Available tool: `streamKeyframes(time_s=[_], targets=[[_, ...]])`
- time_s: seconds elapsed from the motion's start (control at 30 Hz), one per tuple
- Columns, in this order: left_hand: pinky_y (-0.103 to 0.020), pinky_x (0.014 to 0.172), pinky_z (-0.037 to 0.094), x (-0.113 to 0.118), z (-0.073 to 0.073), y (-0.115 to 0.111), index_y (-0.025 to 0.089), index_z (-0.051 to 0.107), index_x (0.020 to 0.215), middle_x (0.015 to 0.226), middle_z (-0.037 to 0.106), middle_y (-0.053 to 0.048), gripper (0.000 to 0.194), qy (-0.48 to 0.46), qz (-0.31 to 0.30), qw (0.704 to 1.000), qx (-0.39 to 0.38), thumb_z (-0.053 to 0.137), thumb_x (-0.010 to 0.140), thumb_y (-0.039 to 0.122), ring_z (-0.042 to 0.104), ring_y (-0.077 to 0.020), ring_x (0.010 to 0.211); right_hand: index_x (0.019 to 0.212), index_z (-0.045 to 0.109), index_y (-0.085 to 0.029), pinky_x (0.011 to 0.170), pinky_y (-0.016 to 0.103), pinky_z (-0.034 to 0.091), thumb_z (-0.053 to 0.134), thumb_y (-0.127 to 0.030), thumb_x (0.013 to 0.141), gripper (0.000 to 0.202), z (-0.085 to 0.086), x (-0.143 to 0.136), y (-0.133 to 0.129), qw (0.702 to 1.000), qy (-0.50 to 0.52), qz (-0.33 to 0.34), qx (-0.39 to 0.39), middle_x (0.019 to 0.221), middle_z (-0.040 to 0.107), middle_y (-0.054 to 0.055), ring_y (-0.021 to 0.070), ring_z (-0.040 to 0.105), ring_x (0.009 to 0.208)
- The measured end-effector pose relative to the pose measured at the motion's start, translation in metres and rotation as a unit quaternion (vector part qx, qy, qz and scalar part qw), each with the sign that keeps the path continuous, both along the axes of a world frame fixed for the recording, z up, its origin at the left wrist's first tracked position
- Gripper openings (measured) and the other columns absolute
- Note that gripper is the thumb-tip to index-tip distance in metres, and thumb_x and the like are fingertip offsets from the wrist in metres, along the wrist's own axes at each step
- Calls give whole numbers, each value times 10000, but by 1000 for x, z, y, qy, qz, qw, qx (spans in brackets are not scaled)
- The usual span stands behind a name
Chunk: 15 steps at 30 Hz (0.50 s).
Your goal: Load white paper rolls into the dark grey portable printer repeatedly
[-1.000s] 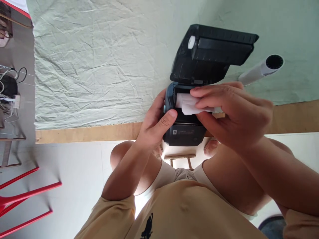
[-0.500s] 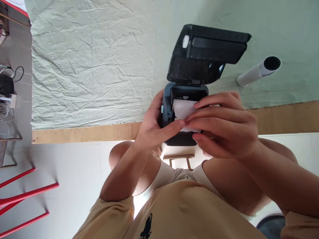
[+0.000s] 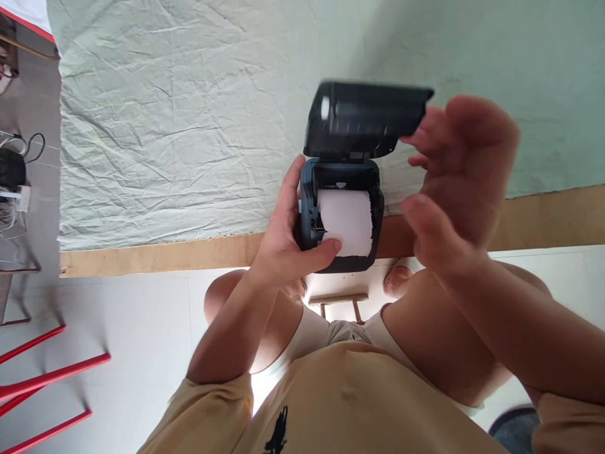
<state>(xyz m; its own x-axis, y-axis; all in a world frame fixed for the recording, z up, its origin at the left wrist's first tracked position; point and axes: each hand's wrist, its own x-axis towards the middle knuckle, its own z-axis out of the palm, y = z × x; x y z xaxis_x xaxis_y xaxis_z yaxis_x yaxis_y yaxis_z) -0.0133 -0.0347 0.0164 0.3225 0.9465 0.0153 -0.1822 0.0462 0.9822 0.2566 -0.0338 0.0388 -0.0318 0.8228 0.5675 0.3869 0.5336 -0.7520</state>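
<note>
A small dark label printer (image 3: 308,189) sits in my left hand (image 3: 288,243), tilted toward me at the table's front edge. Its fingers wrap the printer's left side, and the thumb lies on the white paper roll (image 3: 347,221) inside. The printer's black lid (image 3: 368,116) stands raised on its hinge at the far side and is blurred. At the lid's right edge is my right hand (image 3: 466,176), also blurred, its fingertips at or behind the lid's corner. The thumb is spread away from those fingers, with nothing between them.
A wrinkled pale green cloth (image 3: 179,126) covers the table, whose bare wooden edge (image 3: 161,257) shows in front. Red metal legs (image 3: 57,375) stand at lower left. Cables and a black item (image 3: 12,167) lie at far left. A dark round object (image 3: 515,432) is at lower right.
My right hand has left the paper roll and moved up and right to the lid's edge. The lid has tipped partway down, and the printer shifted slightly left. The white cylinder is now hidden.
</note>
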Motion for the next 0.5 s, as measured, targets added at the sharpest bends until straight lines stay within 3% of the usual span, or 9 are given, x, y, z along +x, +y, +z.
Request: streamKeyframes(time_s=[0.07,0.13,0.23,0.33,0.4,0.5], targets=[[-472,956,761,1,0,-2,457,531,1940,1597,830,-124,1279,-5,-2,1000,-1,1117,851,786,890,-419,1307,1764,622,-562,1141,639,735,571,-748,1228,570,-1,-1,0,999,35,-18,9,1597,781,63,400,835,1466],[-489,960,760,2,0,-2,479,504,1949,1588,832,-117,1280,-1,-4,1000,-12,1107,863,790,894,-394,1237,1682,684,-536,1125,636,728,577,-697,1252,472,-1,-3,0,999,37,-23,-10,1512,794,68,395,837,1413],[-539,1032,773,3,-2,2,510,477,1941,1662,811,-113,1320,-9,-20,1000,-22,1115,826,814,885,-407,1295,1673,689,-525,1158,615,729,626,-624,1266,424,-3,-4,0,999,13,14,-35,1566,821,68,381,841,1431],[-588,1111,777,3,-4,8,489,507,1911,1735,780,-125,1398,-43,-39,998,-19,1148,725,859,873,-448,1397,1756,627,-464,1144,581,755,660,-659,1257,537,-5,-3,1,995,-29,70,-58,1608,831,95,363,856,1367],[-608,1148,771,4,-2,8,446,594,1848,1710,787,-133,1257,-42,-24,998,-32,1095,787,896,861,-456,1427,1782,599,-422,1110,568,774,642,-705,1259,596,-4,0,2,988,-72,93,-96,1596,836,110,354,861,1313],[-595,1097,779,6,8,4,380,738,1701,1481,851,-128,945,-22,-15,998,-53,982,946,894,869,-424,1310,1762,613,-414,1117,591,784,673,-791,1219,664,-2,7,3,981,-107,100,-128,1586,829,120,376,858,1327]])
